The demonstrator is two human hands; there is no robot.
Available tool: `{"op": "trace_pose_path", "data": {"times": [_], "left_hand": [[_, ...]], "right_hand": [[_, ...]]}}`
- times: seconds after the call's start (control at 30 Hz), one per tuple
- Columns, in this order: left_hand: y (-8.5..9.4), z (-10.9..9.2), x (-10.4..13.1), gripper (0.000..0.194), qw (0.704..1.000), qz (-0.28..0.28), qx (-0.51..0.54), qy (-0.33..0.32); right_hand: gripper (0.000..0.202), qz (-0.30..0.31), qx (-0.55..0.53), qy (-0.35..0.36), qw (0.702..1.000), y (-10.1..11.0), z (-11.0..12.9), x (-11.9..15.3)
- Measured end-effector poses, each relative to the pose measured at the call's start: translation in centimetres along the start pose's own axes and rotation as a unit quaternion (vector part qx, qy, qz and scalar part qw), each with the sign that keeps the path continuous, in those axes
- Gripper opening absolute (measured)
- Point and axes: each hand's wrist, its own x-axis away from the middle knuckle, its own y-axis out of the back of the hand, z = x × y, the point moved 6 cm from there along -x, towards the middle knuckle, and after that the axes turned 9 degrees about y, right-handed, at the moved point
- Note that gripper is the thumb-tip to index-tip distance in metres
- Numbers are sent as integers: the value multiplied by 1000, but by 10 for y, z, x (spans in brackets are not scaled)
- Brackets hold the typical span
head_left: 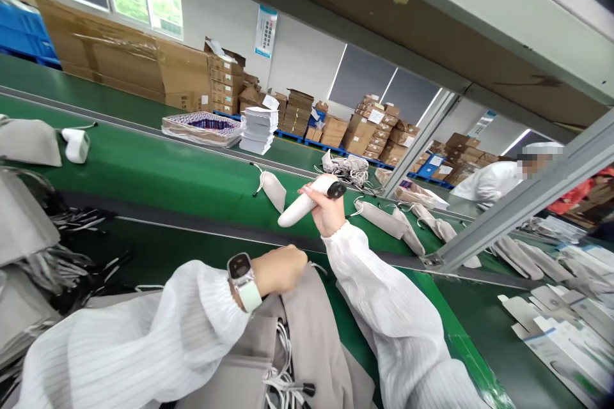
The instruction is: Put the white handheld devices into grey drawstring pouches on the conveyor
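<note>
My right hand (330,209) is wrapped round a white handheld device (300,206) with a black round end, held up over the green conveyor belt (211,195). Lower and to the left, my left hand (283,268) is closed on the upper edge of a grey drawstring pouch (311,326); its fingertips are turned away from view. More flat grey pouches with white cords and black cord ends (309,388) lie beneath, close to my body. Just beyond the device, another grey pouch (273,190) rests on the belt. A similar white device (75,144) lies at the far left.
Several filled-looking pouches (384,218) lie along the belt to the right. Opened white boxes (551,332) are at the lower right. A metal post (518,198) slants across the right side below an overhead shelf. Behind it, a person in white (494,176) bends forward.
</note>
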Motion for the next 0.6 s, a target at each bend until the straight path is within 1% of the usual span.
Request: {"op": "trace_pose_path", "data": {"times": [0.1, 0.17, 0.2, 0.27, 0.37, 0.43, 0.5, 0.6], "left_hand": [[15, 7, 1, 11, 999, 8, 31, -23], [27, 9, 3, 17, 997, 0, 74, -35], [32, 10, 4, 21, 994, -11, 101, -35], [43, 12, 5, 27, 986, -51, 158, -31], [56, 15, 5, 31, 966, -122, 225, -26], [61, 15, 5, 30, 957, -149, 247, -33], [63, 12, 6, 30, 950, -161, 262, -46], [64, 7, 7, 29, 947, -156, 273, -69]], "right_hand": [[50, -12, 31, -23, 999, 3, 10, -5], [49, -38, 53, -3, 998, 10, 19, -10], [48, -53, 61, 11, 997, 15, 24, -13], [43, -76, 70, 29, 994, 22, 30, -18], [42, -82, 81, 11, 993, 28, 31, -22], [41, -76, 85, -15, 993, 30, 28, -24], [40, -79, 84, -22, 993, 33, 28, -26], [38, -114, 69, 21, 991, 38, 36, -28]]}}
